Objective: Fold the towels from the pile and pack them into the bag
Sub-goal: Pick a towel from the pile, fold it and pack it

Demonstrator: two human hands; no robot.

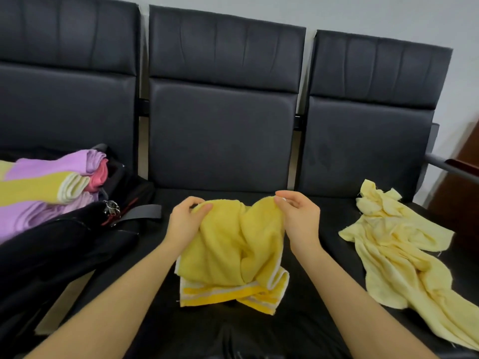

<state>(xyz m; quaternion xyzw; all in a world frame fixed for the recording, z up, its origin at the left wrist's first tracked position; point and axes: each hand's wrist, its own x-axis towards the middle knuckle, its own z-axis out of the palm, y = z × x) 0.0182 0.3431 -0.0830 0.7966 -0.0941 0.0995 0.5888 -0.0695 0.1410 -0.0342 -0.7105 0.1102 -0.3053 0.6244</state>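
A bright yellow towel (230,255) with white stripes along its lower hem hangs crumpled over the middle seat. My left hand (185,220) pinches its upper left edge and my right hand (300,216) pinches its upper right edge, so both hold it up at the top. Its striped bottom rests on the seat. On the left lies an open black bag (51,257) with folded purple, yellow and pink towels (49,187) stacked in it. A pale yellow towel (399,255) is spread loose on the right seat.
Three black padded seats (223,136) stand in a row against a white wall. A grey strap (145,212) and a key ring (112,207) hang from the bag. A metal armrest (445,165) and brown furniture (464,198) close the right side.
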